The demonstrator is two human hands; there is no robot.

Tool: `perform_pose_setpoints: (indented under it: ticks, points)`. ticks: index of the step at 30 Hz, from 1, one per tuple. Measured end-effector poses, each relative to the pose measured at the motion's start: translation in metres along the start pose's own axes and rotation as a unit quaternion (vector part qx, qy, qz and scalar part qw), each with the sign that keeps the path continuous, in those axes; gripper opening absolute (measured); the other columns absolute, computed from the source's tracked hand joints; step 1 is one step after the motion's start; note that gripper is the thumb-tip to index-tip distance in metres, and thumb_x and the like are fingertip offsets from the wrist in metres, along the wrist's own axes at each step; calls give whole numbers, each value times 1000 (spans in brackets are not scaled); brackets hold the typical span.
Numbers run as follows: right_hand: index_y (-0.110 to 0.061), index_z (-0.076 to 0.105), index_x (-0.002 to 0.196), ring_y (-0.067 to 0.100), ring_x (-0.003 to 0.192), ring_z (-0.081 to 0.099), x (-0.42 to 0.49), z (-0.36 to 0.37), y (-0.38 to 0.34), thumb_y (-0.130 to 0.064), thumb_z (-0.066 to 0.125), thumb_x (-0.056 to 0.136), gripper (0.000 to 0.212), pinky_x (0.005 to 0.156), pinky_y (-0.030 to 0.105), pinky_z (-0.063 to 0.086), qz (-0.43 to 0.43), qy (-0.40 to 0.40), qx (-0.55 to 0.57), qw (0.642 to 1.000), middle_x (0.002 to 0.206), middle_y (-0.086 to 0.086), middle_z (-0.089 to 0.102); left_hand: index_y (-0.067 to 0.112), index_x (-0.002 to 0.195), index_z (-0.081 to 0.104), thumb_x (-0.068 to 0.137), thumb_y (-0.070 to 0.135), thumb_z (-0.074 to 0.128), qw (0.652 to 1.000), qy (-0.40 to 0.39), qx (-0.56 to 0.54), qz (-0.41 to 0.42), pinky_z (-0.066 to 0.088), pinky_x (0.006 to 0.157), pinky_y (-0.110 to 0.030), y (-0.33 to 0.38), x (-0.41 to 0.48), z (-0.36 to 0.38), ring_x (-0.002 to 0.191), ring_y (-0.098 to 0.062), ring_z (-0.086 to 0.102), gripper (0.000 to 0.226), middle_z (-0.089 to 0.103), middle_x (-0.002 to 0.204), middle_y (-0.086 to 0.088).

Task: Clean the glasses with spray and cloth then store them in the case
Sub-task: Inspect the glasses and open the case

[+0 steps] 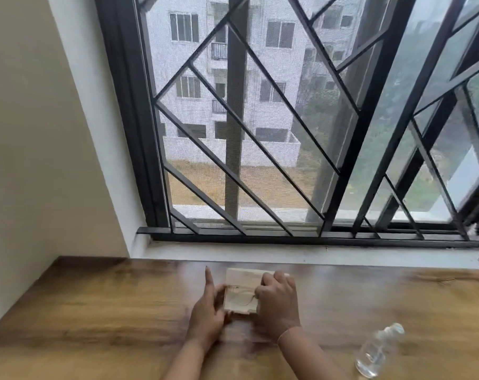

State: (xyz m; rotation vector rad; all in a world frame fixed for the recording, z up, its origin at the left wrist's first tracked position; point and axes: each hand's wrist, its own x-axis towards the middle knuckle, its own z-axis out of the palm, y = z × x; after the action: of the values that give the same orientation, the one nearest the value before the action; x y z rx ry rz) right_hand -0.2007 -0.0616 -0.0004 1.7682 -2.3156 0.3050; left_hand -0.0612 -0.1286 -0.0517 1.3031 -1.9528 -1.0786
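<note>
On the wooden surface (95, 311) below the barred window (260, 119), the cream case (242, 278) was seen at the lower middle of the frame, directly between the two hands and touching both. The right hand (278, 301) was curled over the case's right end in a grip. The left hand (205, 311) was set against its left end with the index finger held straight, and whether its other fingers gripped could not be told through the blur. A thin wire outline in the near half of the case was taken to be the glasses (243, 298), so storing was judged nearly done. The case seemed open, its far flap toward the window, and closing was judged to need that flap folded toward the person. The clear spray bottle (378, 352) was seen at lower right, nearer the right hand, well apart from the case.
</note>
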Motion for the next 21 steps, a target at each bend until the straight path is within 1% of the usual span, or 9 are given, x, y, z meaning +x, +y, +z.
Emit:
perform_pose_setpoints:
  ticks: [3, 7, 10, 12, 15, 16, 18, 20, 21]
  points:
    - [-19, 67, 44, 19, 58, 56, -1, 4, -1, -14, 76, 29, 18, 57, 30, 49, -14, 1, -10, 1000, 51, -9, 54, 24, 136, -17, 76, -4, 62, 1000, -1, 5, -3, 13, 70, 15, 0, 1, 0, 100, 15, 42, 103, 59, 126, 9]
    - [-21, 68, 46, 17, 59, 56, -1, 8, 0, -14, 78, 31, 19, 58, 29, 47, -17, 2, -20, 1000, 51, -11, 54, 25, 136, -15, 77, -7, 59, 1000, -1, -7, 1, 17, 73, 15, -2, 1, 1, 104, 7, 47, 100, 59, 126, 5]
    - [-22, 68, 45, 16, 59, 56, 0, 10, 1, -16, 79, 30, 20, 57, 28, 46, -23, 7, -25, 999, 50, -11, 54, 25, 138, -13, 79, -5, 58, 1000, 1, -4, 5, 17, 72, 15, -1, 0, 0, 103, 8, 48, 97, 56, 121, 13]
    - [-23, 68, 45, 16, 59, 56, 0, 10, 1, -17, 80, 31, 20, 56, 28, 46, -28, 10, -22, 999, 50, -11, 53, 26, 137, -14, 79, -5, 59, 1000, -5, -3, 6, 14, 72, 16, 0, -1, -1, 100, 14, 46, 98, 52, 116, 19]
    - [-23, 68, 45, 16, 58, 56, -4, 11, 3, -18, 81, 31, 20, 55, 28, 47, -33, -1, -22, 999, 50, -11, 53, 22, 139, -13, 77, -7, 59, 1000, -10, -2, 12, 13, 72, 16, 0, 1, 0, 90, 33, 34, 99, 49, 113, 21]
    - [-23, 68, 45, 16, 58, 56, -5, 11, 4, -19, 81, 30, 20, 55, 28, 47, -33, -5, -22, 999, 50, -11, 53, 22, 139, -13, 76, -7, 59, 1000, -10, -3, 13, 13, 72, 16, -1, 1, 0, 89, 35, 33, 100, 49, 112, 21]
    - [-23, 69, 48, 17, 59, 56, -6, 12, 4, -19, 82, 33, 20, 58, 27, 48, -31, 9, -9, 999, 52, -10, 54, 24, 137, -13, 75, -9, 59, 1000, -10, -14, 9, 18, 73, 14, -2, 1, 0, 92, 25, 44, 101, 51, 112, 21]
    - [-24, 70, 58, 20, 61, 57, -6, 16, 8, -18, 81, 43, 19, 61, 28, 49, -36, 71, 28, 996, 57, -8, 56, 26, 136, -14, 75, -10, 58, 1000, -15, -26, 9, 22, 74, 13, -2, 0, 0, 101, 10, 51, 101, 52, 114, 18]
    - [-24, 72, 66, 21, 62, 56, -8, 18, 10, -17, 80, 51, 18, 61, 28, 48, -36, 115, 65, 991, 60, -7, 58, 26, 136, -14, 76, -10, 58, 999, -14, -28, 11, 22, 75, 13, -2, 0, 0, 103, 7, 51, 101, 53, 115, 17]
